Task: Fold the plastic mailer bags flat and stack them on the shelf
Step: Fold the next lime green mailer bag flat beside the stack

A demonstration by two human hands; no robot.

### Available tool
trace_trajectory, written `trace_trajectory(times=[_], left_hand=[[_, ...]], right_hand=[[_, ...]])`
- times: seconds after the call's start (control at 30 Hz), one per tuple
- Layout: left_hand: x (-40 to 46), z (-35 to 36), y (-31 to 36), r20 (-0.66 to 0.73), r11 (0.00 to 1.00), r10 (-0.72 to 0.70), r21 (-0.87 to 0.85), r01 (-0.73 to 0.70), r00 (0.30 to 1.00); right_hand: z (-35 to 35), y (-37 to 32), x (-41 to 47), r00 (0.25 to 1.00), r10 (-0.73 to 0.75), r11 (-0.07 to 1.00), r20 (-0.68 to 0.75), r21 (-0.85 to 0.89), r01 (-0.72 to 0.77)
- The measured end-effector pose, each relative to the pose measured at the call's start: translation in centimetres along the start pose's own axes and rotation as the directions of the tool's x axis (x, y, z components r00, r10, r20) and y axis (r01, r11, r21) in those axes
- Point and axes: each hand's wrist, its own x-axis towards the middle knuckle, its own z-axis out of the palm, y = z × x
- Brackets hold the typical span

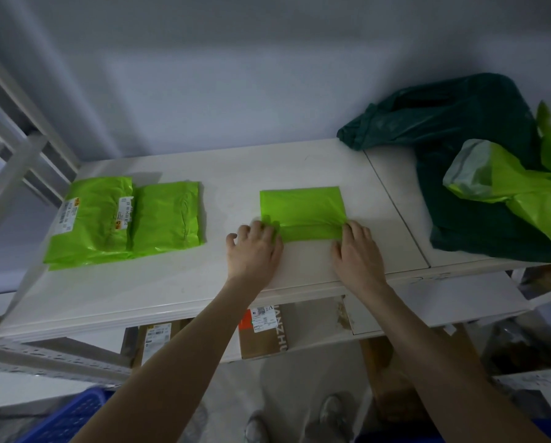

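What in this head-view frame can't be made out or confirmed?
- Label text on the folded green mailers: too small and blurred.
- Left hand and right hand fingertips: tucked into the lime mailer fold.
- Dark green bag contents: right edge cuts them off.
- Cardboard boxes below: mostly hidden by the shelf.

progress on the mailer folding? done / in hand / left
Done: folded mailers lie stacked at the shelf's left end. In hand: left hand and right hand pinch the near corners of one mailer mid-fold. Left: loose mailers on the dark green bag.
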Motion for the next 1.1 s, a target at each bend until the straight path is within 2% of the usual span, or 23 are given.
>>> trace_trajectory(times=[0.1,0.2,0.33,0.47,0.7,0.8,0.83,0.87,0.97,1.1], left_hand=[[0.3,0.2,-0.1,0.028,0.991,-0.091,-0.097,0.094,0.995],[0.5,0.4,0.1,0.025,0.959,-0.126,-0.251,0.128,0.992],[1.3,-0.3,0.4,-0.001,0.826,-0.216,-0.533,0.183,0.976],[2.4,-1.1,0.4,0.032,0.574,-0.324,-0.788,0.223,0.946],[4.5,-3.0,-0.5,0.026,0.227,-0.487,-0.961,0.155,0.873],[5.4,-5.1,-1.1,0.142,-0.091,-0.492,-0.99,0.111,0.859],[5.6,-5.9,-1.4,0.181,-0.18,-0.472,-0.978,0.107,0.863],[5.9,-6.5,-1.9,0.201,-0.228,-0.451,-0.968,0.105,0.87],[6.7,-7.7,-3.8,0.17,-0.214,-0.416,-0.973,0.086,0.893],[7.1,-8.4,-5.7,0.141,-0.144,-0.423,-0.986,0.087,0.895]], right_hand=[[-0.4,-0.6,0.6,0.993,0.118,0.988,-0.011,0.102,-0.117],[-1.0,-1.2,1.7,0.981,0.192,0.969,0.039,0.154,-0.195],[-1.2,-2.2,2.4,0.965,0.255,0.88,0.056,0.401,-0.256],[-1.1,-2.7,2.7,0.943,0.325,0.725,0.074,0.621,-0.299],[-1.8,-3.6,4.5,0.934,0.317,0.488,0.166,0.815,-0.311],[-2.4,-4.3,5.5,0.935,0.323,0.471,0.147,0.832,-0.294],[-2.9,-4.5,5.8,0.936,0.333,0.48,0.112,0.834,-0.27],[-3.3,-4.6,6.1,0.938,0.34,0.487,0.066,0.841,-0.235],[-4.8,-5.1,7.0,0.963,0.269,0.488,-0.033,0.866,-0.107],[-5.0,-7.8,7.8,0.991,-0.014,0.512,0.13,0.853,-0.105]])
